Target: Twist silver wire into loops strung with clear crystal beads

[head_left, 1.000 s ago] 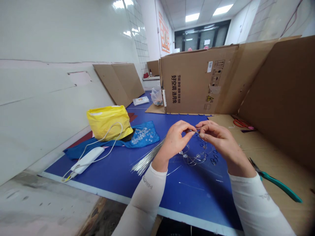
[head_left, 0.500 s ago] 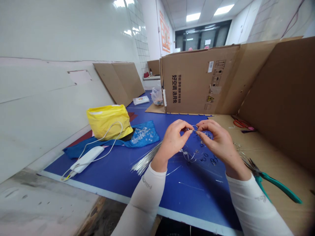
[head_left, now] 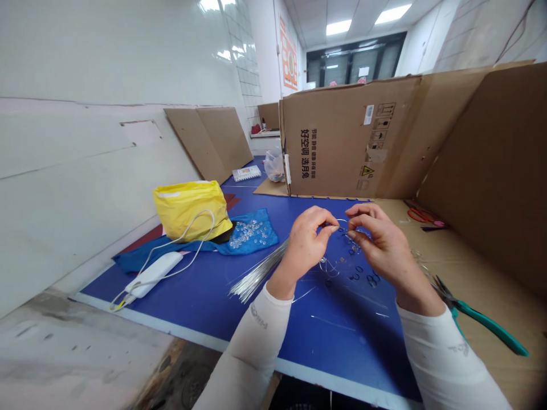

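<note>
My left hand [head_left: 310, 242] is closed in a pinch on a thin, curved wire [head_left: 343, 220] above the blue table. Facing it, my right hand [head_left: 382, 247] pinches the wire's other side between thumb and fingers, its index finger raised. Below the hands lie small dark rings [head_left: 372, 279], clear beads and a looped piece of wire [head_left: 329, 266]. A bundle of straight silvery wires [head_left: 256, 276] reaches out from beside my left wrist. Pliers with green handles [head_left: 487, 326] rest on cardboard to the right of my right forearm.
A blue cloth [head_left: 267, 230] with clear beads [head_left: 248, 233] lies left, beside a yellow bag [head_left: 192, 210] and a white power strip [head_left: 156, 274] with its cord. Tall cardboard [head_left: 337, 142] walls the back and right. Red-handled scissors [head_left: 423, 215] lie at the right.
My hands have drawn slightly apart, and my right index finger has lifted away from the thumb. The view has shifted a little.
</note>
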Demonstrator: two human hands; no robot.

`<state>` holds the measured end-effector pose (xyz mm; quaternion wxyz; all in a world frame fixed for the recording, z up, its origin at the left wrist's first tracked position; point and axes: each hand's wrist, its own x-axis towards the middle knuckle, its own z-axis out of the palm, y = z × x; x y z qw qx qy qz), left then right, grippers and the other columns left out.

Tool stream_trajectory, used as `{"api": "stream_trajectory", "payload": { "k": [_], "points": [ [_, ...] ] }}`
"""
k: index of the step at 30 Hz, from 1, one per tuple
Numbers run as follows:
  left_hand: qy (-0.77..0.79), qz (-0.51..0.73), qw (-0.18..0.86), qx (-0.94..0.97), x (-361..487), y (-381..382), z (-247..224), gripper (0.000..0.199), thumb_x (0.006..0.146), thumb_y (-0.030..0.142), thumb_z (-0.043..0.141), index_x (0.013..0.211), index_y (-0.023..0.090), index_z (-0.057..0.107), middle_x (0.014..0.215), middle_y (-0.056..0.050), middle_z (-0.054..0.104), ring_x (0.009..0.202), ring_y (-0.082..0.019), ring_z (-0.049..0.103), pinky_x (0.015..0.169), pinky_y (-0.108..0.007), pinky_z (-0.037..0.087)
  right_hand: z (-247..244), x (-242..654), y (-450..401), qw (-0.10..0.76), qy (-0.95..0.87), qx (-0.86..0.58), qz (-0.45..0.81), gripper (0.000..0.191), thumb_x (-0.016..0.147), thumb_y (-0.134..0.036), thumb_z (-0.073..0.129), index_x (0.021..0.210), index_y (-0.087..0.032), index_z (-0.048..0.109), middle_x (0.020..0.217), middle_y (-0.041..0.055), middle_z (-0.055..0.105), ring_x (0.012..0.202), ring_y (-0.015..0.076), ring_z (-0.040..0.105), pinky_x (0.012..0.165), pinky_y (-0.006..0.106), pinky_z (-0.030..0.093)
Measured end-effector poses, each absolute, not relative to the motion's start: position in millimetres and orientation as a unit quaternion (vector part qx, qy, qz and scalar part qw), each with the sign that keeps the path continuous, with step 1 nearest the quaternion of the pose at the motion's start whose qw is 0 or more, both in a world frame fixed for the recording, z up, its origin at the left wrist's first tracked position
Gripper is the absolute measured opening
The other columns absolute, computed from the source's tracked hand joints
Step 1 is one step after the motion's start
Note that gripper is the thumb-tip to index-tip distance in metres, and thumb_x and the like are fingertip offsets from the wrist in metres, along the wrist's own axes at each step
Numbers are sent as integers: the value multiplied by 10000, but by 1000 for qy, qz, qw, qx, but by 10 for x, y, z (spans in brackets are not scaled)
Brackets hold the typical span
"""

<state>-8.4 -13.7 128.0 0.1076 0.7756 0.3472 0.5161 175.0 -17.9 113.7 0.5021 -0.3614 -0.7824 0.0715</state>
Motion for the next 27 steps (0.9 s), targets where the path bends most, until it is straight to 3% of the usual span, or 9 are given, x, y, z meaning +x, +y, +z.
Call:
{"api": "stream_trajectory", "payload": {
  "k": [9,14,27],
  "points": [
    [342,511,136,777,-131,-120,1273,60,908,154,666,890,205,692,879,-13,700,844,-157,634,824,-314,516,1161,1779,-204,501,-783,-363,67,91,915,-151,590,881,-235,595,1162,92,630,1137,261,607,983,460,477],
    [348,496,140,783,-108,-178,1299,147,948,151,612,1005,215,732,963,-26,736,898,-151,654,853,-307,521,1174,1805,-206,510,-777,-362,74,79,923,-183,593,862,-232,601,1146,91,653,1115,250,622,975,438,477],
    [389,483,184,763,-41,-187,1290,94,900,141,640,857,179,714,843,-26,719,770,-147,639,724,-287,509,1177,1843,-173,521,-746,-375,178,101,916,-264,611,822,-233,633,1088,87,698,1067,257,658,915,429,502]
  ]
}}
